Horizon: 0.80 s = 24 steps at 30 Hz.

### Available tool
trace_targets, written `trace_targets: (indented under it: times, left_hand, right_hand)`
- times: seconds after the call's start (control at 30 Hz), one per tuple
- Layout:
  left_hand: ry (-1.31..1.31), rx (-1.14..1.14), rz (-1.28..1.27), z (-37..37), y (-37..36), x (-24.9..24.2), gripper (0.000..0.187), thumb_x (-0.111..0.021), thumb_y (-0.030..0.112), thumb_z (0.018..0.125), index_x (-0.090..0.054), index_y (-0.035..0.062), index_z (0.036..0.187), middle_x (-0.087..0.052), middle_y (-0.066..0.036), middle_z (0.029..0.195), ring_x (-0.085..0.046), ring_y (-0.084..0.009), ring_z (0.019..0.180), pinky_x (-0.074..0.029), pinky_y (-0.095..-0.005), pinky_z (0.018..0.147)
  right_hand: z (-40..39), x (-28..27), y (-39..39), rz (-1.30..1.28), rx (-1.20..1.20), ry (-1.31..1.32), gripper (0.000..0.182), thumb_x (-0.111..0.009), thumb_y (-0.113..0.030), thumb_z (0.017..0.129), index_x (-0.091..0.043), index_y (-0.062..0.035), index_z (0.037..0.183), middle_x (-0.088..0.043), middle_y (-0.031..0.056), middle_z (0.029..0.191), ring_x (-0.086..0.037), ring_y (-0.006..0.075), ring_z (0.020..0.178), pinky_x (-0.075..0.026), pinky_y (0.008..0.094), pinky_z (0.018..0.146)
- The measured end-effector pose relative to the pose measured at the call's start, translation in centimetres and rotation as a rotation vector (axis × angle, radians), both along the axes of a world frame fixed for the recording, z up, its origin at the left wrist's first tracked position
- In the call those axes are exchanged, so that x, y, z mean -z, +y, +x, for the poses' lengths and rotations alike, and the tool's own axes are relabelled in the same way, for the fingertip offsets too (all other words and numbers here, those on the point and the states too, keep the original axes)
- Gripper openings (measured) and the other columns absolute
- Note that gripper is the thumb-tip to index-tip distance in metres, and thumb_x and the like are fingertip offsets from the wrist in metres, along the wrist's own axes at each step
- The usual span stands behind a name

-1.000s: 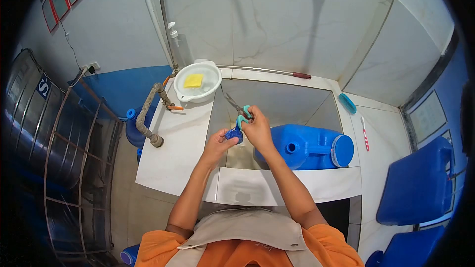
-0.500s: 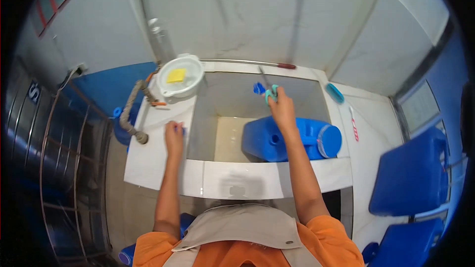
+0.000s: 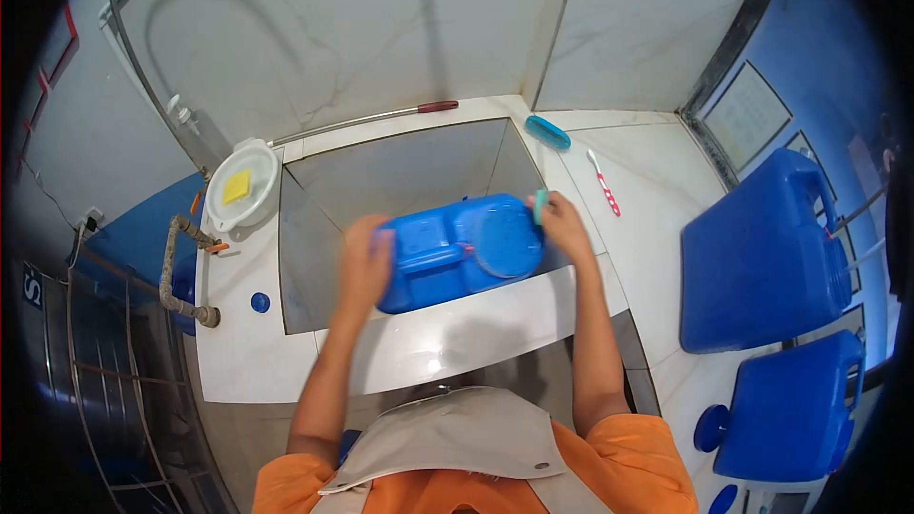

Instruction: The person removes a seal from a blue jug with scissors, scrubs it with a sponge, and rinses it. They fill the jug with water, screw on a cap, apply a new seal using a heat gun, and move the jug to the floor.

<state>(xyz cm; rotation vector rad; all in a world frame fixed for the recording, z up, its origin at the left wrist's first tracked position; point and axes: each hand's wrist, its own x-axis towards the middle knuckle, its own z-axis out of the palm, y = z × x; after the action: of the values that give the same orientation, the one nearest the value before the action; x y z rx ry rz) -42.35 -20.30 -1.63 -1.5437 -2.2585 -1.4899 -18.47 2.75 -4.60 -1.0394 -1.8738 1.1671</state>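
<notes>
A blue jug (image 3: 443, 252) lies on its side in the sink, its large round cap at the right end and its handle turned up. My left hand (image 3: 365, 262), blurred, grips the jug's left end. At the cap end, my right hand (image 3: 564, 227) is closed on green-handled scissors (image 3: 541, 207); only part of the green handle shows, and the blades are hidden. A small blue cap (image 3: 260, 302) lies on the white counter to the left of the sink.
A white basin (image 3: 264, 207) with a yellow sponge (image 3: 236, 187) stands at the back left, near a pipe (image 3: 171, 271). Right of the sink are a teal brush (image 3: 547, 132), a toothbrush (image 3: 604, 183) and two blue jugs (image 3: 752, 257). A red-handled rod (image 3: 367, 124) lies behind.
The view has shifted right. My left hand has left the small blue cap on the counter and moved to the jug, which has turned. My right hand has lowered the scissors beside it.
</notes>
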Motion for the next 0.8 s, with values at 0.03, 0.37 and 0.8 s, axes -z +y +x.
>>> trace_targets:
  times: [0.03, 0.37, 0.8]
  left_hand:
    - [0.034, 0.116, 0.03, 2.9, 2.3, -0.8, 0.023, -0.054, 0.019, 0.088, -0.059, 0.0031, 0.105, -0.058, -0.014, 0.11, -0.051, -0.0317, 0.108, -0.038, -0.0382, 0.093]
    - [0.091, -0.193, -0.031, 0.1, 1.1, 5.9, 0.023, -0.052, 0.025, 0.089, -0.062, 0.01, 0.103, -0.059, -0.008, 0.107, -0.051, -0.0289, 0.103, -0.035, -0.0414, 0.089]
    - [0.144, -0.412, -0.355, 3.1, -6.5, 2.7, 0.08, -0.057, 0.049, 0.082, -0.03, -0.004, 0.136, -0.04, -0.029, 0.128, -0.039, -0.0463, 0.116, -0.027, -0.0474, 0.103]
  right_hand:
    - [-1.4, 0.3, -1.4, -0.026, -0.043, 0.051, 0.034, -0.063, -0.032, 0.085, -0.058, 0.0006, 0.093, -0.064, 0.0111, 0.082, -0.057, 0.0135, 0.072, -0.045, 0.0284, 0.064]
    - [-15.6, 3.3, -19.0, 0.303, -0.023, 0.432, 0.031, -0.049, -0.026, 0.093, -0.047, 0.0005, 0.108, -0.059, 0.0196, 0.104, -0.057, 0.034, 0.096, -0.046, 0.0448, 0.075]
    - [-30.9, 0.9, -9.3, -0.54, -0.722, 0.837, 0.044, -0.044, -0.044, 0.093, -0.045, -0.0055, 0.114, -0.057, 0.015, 0.112, -0.055, 0.0257, 0.109, -0.041, 0.037, 0.095]
